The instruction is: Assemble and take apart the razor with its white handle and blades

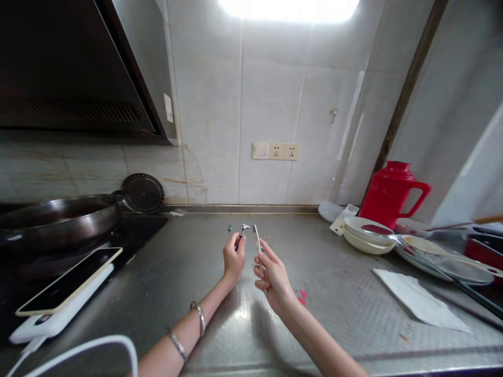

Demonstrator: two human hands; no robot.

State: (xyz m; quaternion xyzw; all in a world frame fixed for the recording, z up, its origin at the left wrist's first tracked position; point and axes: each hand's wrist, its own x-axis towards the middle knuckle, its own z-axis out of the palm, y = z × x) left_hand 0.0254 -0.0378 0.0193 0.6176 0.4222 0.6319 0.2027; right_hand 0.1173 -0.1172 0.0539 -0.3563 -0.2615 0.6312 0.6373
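Note:
My left hand is closed round a small razor, its metal head pointing up above my fingers. Close beside it, my right hand pinches a thin white stick-like tool with a green mark near the grip. Both hands hover over the steel counter, the two tool tips a short way apart. A tiny dark piece lies on the counter just beyond the razor. Two bracelets sit on my left wrist.
A wok sits on the stove at left, with a phone on a power bank and a white cable in front. At right are a red jug, stacked bowls and plates and a white cloth. Wall sockets are behind.

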